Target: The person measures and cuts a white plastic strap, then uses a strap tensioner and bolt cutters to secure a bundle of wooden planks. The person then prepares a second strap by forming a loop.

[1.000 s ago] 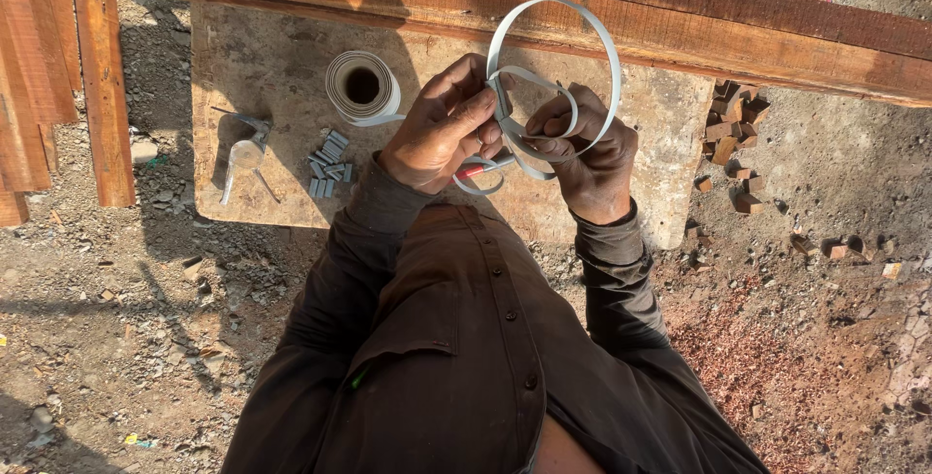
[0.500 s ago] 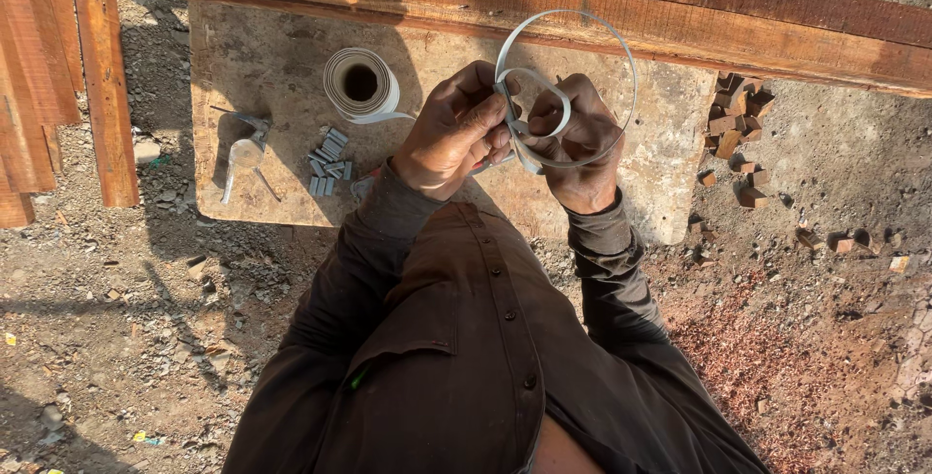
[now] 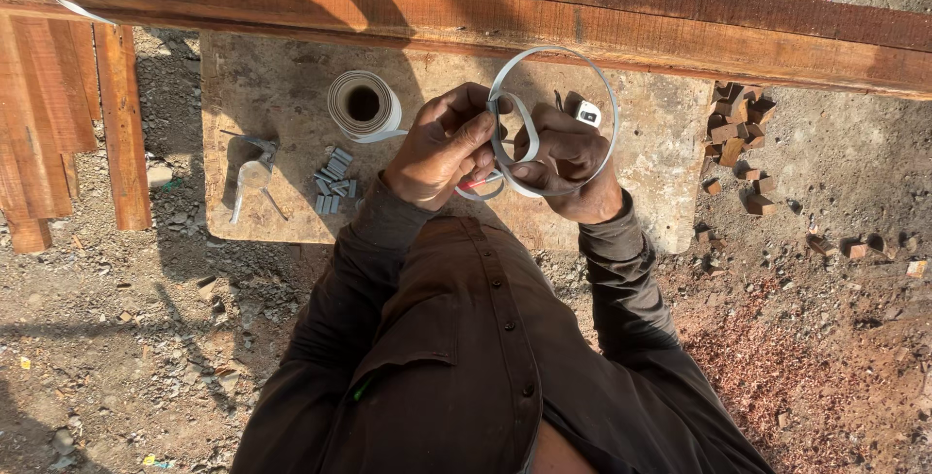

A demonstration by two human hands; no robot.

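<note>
Since half a second ago the loop of grey strap (image 3: 582, 95) has opened wider again and reads sharp instead of blurred, arching above both hands. The left hand (image 3: 449, 147) is pinched shut on the strap where its coils cross, and the right hand (image 3: 571, 165) is curled closed around the lower coils; both sit over the board as before. A thin red piece (image 3: 473, 184) shows under the left fingers.

On the worn board (image 3: 272, 76) lie one roll of strap (image 3: 362, 105) with its tail running toward the hands, one metal hand tool (image 3: 250, 175), and a heap of small grey clips (image 3: 333, 182), too jumbled to count. One long timber beam (image 3: 680, 22) crosses beyond the board. Small wood blocks (image 3: 735, 129) are scattered on the ground to the right.
</note>
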